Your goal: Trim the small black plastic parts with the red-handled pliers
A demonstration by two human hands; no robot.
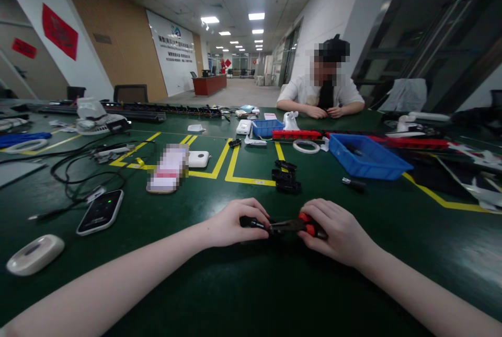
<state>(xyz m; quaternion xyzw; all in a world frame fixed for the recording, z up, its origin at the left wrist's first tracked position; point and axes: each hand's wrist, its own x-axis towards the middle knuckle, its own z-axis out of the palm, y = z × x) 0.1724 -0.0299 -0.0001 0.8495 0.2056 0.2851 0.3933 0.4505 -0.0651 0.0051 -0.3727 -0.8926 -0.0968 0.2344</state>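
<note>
Both of my hands rest on the green table (243,295) near its front edge. My left hand (235,222) is closed around a small black part (251,222). My right hand (333,230) grips pliers with red handles (304,224), fingers wrapped over them. The dark jaws of the pliers (280,227) point left and meet the end of the black part between my two hands. Just beyond my hands lie several more small black parts (286,177).
A blue bin (366,158) sits at right, a smaller blue bin (266,127) farther back. A phone (100,211), a white oval device (34,254), a white power bank (198,159) and black cables (74,170) lie at left. A person (321,94) sits across the table.
</note>
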